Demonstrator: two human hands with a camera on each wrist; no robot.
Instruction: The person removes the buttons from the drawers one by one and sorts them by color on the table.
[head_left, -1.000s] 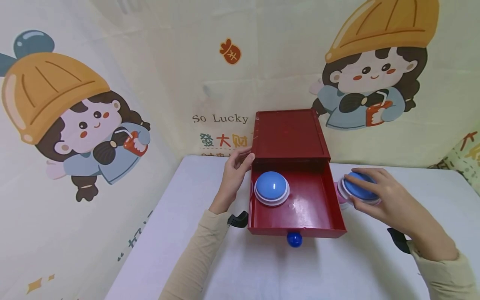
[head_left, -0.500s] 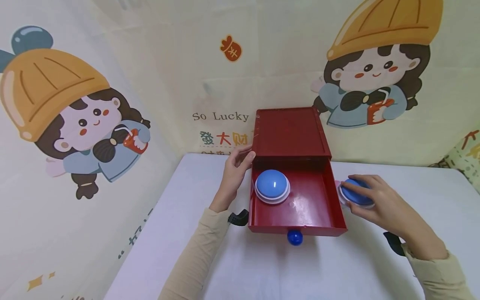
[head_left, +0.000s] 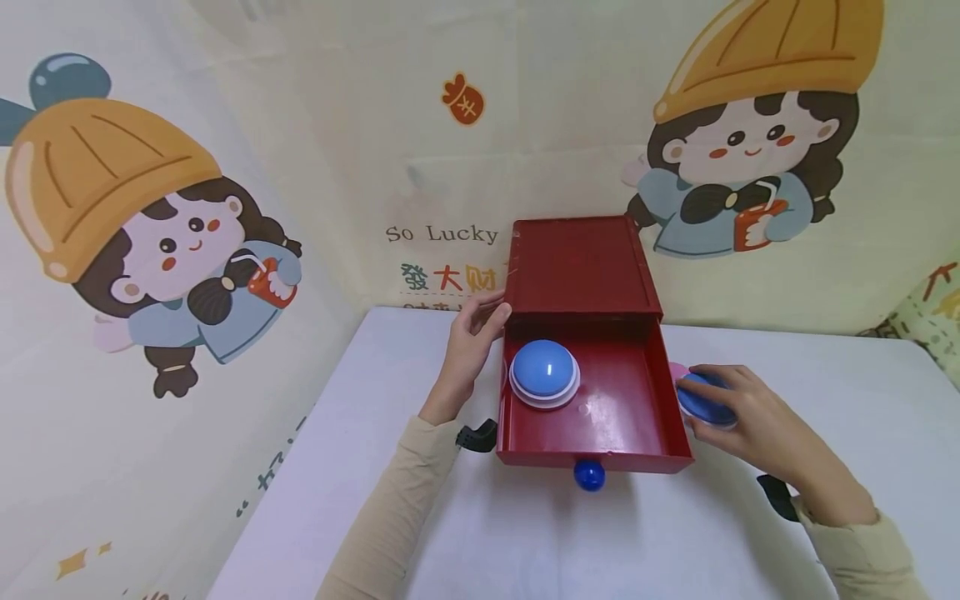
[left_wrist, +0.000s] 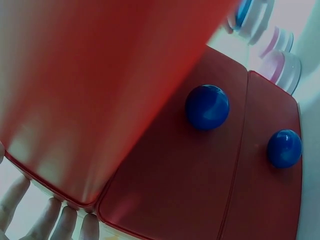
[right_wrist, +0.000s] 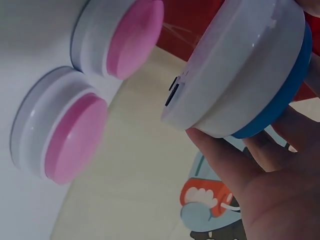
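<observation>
In the head view a red drawer cabinet has its top drawer pulled out. Inside the drawer, on its left side, sits a dome push button with a blue top and white base. My left hand rests against the cabinet's left side, its fingertips touching the side edge in the left wrist view. Just right of the drawer, my right hand grips a second blue push button by its rim. The right wrist view shows that button's white base tilted and raised.
Two pink push buttons with white bases stand on the white table right of the cabinet, mostly hidden in the head view. A blue knob juts from the drawer front. Two lower drawers are closed. A printed cloth hangs behind.
My right hand has moved left and nearer to me with the blue push button, closer to the drawer's right wall. The left hand and the cabinet stay in place.
</observation>
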